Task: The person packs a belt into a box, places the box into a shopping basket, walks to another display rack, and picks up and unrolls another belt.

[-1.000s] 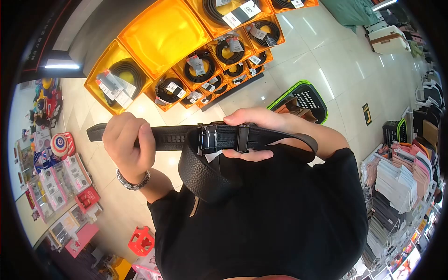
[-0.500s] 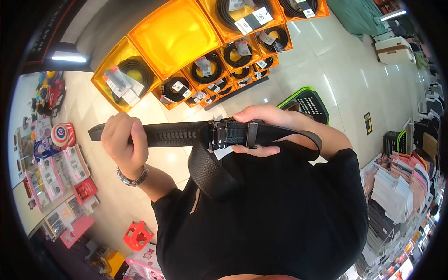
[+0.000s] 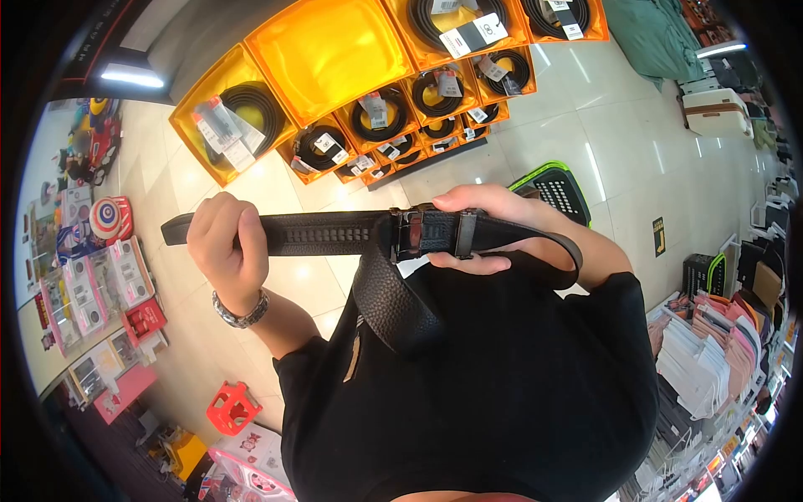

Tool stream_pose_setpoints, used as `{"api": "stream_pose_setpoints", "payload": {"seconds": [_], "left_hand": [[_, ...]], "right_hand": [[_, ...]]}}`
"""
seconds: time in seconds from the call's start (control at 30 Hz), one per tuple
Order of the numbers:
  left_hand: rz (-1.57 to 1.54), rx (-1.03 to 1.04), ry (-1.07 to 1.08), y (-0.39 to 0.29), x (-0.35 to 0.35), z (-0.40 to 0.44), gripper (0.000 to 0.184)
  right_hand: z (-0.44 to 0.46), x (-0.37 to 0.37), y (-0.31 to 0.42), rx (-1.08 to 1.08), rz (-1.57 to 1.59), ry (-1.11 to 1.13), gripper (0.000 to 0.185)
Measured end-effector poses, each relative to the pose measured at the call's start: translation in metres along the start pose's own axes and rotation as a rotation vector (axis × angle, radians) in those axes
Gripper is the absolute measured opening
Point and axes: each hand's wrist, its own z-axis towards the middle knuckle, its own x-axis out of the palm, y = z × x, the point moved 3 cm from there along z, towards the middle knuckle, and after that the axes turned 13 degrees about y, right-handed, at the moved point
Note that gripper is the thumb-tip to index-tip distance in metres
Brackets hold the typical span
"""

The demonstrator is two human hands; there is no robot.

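Observation:
A black leather belt [image 3: 322,233] stretches across the view, its ridged inner side showing. My left hand [image 3: 227,251] is wrapped round it near its tip, which sticks out to the left. At the buckle [image 3: 408,234], my right hand [image 3: 485,226] pinches the belt, thumb on one edge and fingers on the other. The strap runs through the buckle and a dark metal loop beside it. One part of the belt hangs in a curl below the buckle, and another loops back at the right. A small white tag shows under the buckle.
Yellow-orange boxes [image 3: 330,63] with coiled, tagged belts stand ahead. Behind my right hand is a green-rimmed black basket [image 3: 556,188]. A red stool [image 3: 233,407] stands at the lower left. Boxed goods [image 3: 92,293] line the left, hanging clothes [image 3: 694,360] the right.
The buckle and my right hand have shifted right, away from my left hand, and a longer stretch of belt shows between them. The surroundings have moved slightly in view.

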Motion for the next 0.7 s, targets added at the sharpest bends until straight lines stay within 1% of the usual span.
{"api": "stream_pose_setpoints", "payload": {"seconds": [0.1, 0.17, 0.23, 0.33, 0.37, 0.4, 0.47, 0.5, 0.57, 0.7], "left_hand": [[0.017, 0.01, 0.012, -0.005, 0.001, -0.002, 0.012], [0.029, 0.016, 0.021, -0.01, 0.001, -0.004, 0.012], [0.036, 0.02, 0.031, -0.017, 0.004, -0.005, 0.011], [0.068, 0.143, 0.125, -0.038, 0.017, -0.001, 0.012], [0.046, 0.134, 0.153, -0.04, 0.023, -0.003, 0.012], [0.022, 0.125, 0.183, -0.041, 0.028, -0.006, 0.012], [0.003, 0.137, 0.167, -0.042, 0.028, -0.009, 0.014], [0.019, 0.151, 0.162, -0.044, 0.026, -0.011, 0.015], [0.034, 0.164, 0.152, -0.048, 0.026, -0.012, 0.015], [-0.008, 0.183, 0.145, -0.052, 0.03, -0.018, 0.016]], "right_hand": [[-0.002, -0.001, -0.002, 0.035, 0.005, 0.03, 0.053], [-0.005, 0.0, -0.002, 0.041, 0.026, -0.053, 0.051], [-0.004, 0.003, -0.003, 0.031, 0.019, -0.042, 0.05], [0.0, 0.008, -0.008, 0.016, -0.027, -0.012, 0.05], [0.001, 0.009, -0.009, 0.011, -0.061, 0.008, 0.054], [0.002, 0.012, -0.009, 0.013, -0.06, 0.011, 0.054], [0.001, 0.018, -0.009, 0.037, 0.014, -0.08, 0.054], [0.001, 0.015, -0.013, 0.038, 0.016, -0.081, 0.054], [0.002, 0.007, -0.02, 0.054, -0.067, -0.01, 0.054], [0.006, 0.013, -0.023, 0.076, -0.051, -0.033, 0.054]]}}
